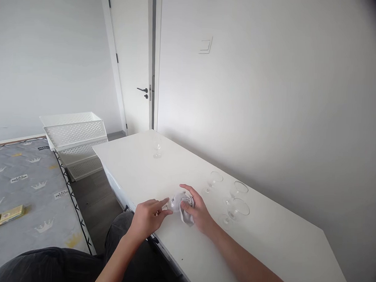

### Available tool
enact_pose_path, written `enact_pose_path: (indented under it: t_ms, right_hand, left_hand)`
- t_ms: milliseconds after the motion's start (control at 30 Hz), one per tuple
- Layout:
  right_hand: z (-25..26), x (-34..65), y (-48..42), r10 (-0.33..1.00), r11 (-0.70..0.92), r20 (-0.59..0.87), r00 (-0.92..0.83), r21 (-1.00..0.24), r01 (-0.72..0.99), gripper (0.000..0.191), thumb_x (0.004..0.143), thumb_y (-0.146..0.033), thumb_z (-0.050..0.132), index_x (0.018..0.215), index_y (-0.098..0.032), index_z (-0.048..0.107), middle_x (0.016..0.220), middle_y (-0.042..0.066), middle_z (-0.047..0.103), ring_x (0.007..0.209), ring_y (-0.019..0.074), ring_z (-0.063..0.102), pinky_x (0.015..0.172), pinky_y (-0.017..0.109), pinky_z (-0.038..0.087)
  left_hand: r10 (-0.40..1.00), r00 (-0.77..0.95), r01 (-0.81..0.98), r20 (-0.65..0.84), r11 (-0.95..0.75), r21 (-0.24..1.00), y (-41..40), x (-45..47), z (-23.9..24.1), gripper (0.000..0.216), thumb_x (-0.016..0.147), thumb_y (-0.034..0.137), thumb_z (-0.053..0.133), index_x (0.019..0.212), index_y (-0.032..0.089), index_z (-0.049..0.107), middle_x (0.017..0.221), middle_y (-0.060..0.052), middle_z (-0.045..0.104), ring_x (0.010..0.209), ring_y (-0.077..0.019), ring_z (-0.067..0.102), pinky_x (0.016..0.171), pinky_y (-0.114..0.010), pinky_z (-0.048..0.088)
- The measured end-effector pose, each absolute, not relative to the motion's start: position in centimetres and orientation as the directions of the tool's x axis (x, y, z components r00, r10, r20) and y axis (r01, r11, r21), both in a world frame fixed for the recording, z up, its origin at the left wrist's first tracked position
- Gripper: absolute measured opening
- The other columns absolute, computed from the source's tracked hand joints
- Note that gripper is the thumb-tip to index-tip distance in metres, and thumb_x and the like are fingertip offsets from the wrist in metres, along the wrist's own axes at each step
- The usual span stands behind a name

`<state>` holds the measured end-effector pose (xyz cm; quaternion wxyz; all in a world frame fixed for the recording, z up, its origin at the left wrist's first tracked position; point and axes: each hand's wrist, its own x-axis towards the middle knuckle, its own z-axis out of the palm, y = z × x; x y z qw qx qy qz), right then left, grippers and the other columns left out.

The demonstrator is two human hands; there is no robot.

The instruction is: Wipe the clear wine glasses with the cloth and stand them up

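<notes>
Over the white table [134,168], my left hand [147,217] pinches the stem end of a clear wine glass [174,203] lying sideways in the air. The bowl points toward my right hand [200,208], which grips a pale grey cloth [186,214] bunched at the bowl's mouth. Part of the cloth shows through the glass, and its loose end hangs below my fingers. To the right of that hand stand more stemmed glasses: one glass [216,178] farther back, another glass [240,187] by the wall side and a nearer glass [238,207].
A single glass [157,149] stands near the table's far end. Left of the table are white perforated baskets [75,135], stacked, and a grey mattress [35,185] with a yellow packet [7,216] on it. A white wall [269,98] runs along the table's far side; a door [132,61] is behind.
</notes>
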<state>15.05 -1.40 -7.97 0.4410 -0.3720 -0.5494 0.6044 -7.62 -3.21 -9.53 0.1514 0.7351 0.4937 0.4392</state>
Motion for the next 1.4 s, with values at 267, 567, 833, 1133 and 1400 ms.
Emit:
enact_pose_path:
  t_ms: [267,567,833,1133,1400]
  right_hand:
    - [-8.5,13.7,-2.4,0.991,0.128,0.130,0.009,-0.957,-0.261,0.054,0.094,-0.051,0.070,0.142,-0.031,0.058,0.125,0.007,0.068,0.109,0.0242,0.065,0.100,0.040,0.052]
    - [-8.4,13.5,-1.5,0.960,-0.232,-0.069,-0.270,-0.735,-0.638,0.049,0.098,-0.063,0.054,0.123,-0.025,0.072,0.133,0.009,0.070,0.121,0.0298,0.066,0.099,0.048,0.055]
    - [-8.0,12.9,-2.4,0.855,-0.410,-0.072,-0.514,-0.701,-0.584,0.053,0.098,-0.066,0.054,0.114,-0.021,0.075,0.111,0.010,0.076,0.113,0.0303,0.067,0.099,0.047,0.052]
    - [-9.8,12.5,-3.5,0.906,0.262,0.291,-0.306,-0.956,-0.135,0.044,0.105,-0.043,0.055,0.145,-0.025,0.055,0.137,0.012,0.065,0.134,0.0281,0.056,0.115,0.046,0.042]
    - [-9.5,14.2,-2.0,0.594,0.804,0.723,-0.353,-0.517,0.295,0.034,0.085,-0.017,0.061,0.118,-0.023,0.069,0.116,0.010,0.072,0.108,0.0282,0.066,0.107,0.050,0.044]
  left_hand:
    - [0.996,-0.088,0.169,-0.033,0.048,0.984,-4.3,-6.4,-8.4,0.053,0.075,0.059,0.084,0.108,0.017,0.084,0.059,0.001,0.059,0.056,-0.0125,0.047,0.053,-0.025,0.034]
    - [0.994,-0.021,-0.219,-0.107,0.100,0.971,-5.0,-3.5,-10.0,0.050,0.083,0.059,0.079,0.105,0.015,0.075,0.056,0.007,0.044,0.051,-0.0080,0.037,0.050,-0.022,0.029]
    - [0.878,0.429,-0.461,-0.211,0.414,0.785,-5.0,-4.7,-9.1,0.042,0.085,0.049,0.080,0.068,0.015,0.060,0.053,0.008,0.033,0.049,-0.0050,0.017,0.047,-0.022,0.020]
    - [0.996,-0.085,-0.048,-0.033,0.029,0.998,-5.9,-3.2,-9.2,0.036,0.091,0.050,0.067,0.082,0.016,0.069,0.062,0.003,0.045,0.060,-0.0109,0.034,0.056,-0.024,0.026]
    - [0.987,0.087,0.672,0.139,-0.161,0.723,-7.5,-4.0,-7.4,0.035,0.083,0.016,0.058,0.054,0.019,0.039,0.054,0.004,0.030,0.056,-0.0114,0.020,0.057,-0.028,0.017]
